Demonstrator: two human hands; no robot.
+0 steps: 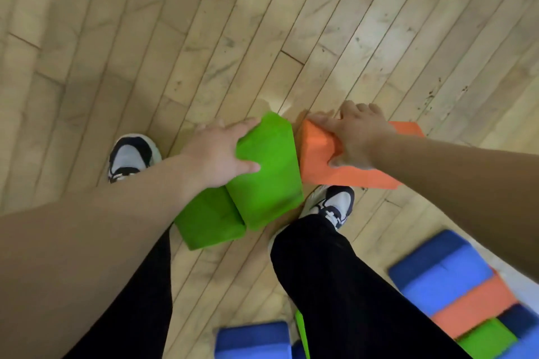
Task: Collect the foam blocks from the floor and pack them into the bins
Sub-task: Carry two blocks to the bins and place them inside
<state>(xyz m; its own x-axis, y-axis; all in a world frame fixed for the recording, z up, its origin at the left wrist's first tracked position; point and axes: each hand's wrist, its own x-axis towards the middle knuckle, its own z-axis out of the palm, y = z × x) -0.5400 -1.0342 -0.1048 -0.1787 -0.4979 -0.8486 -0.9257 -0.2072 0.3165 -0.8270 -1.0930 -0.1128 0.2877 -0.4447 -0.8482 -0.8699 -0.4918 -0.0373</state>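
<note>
Gripping a matte green foam block point(268, 172), our left hand point(217, 151) curls its thumb over the near face and its fingers over the far edge. A second green block point(208, 221) sits against it under the wrist. Our right hand point(357, 137) clasps a flat-faced, sharp-edged orange foam block point(318, 151) likewise. The two held blocks are side by side, nearly touching, over the scuffed pale wooden floor point(204, 38). More blocks point(437, 274) in blue, orange and green are packed together at lower right.

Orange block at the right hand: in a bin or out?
Out. The right hand grips the orange block over wooden floor, apart from the packed blocks lower right.
</note>
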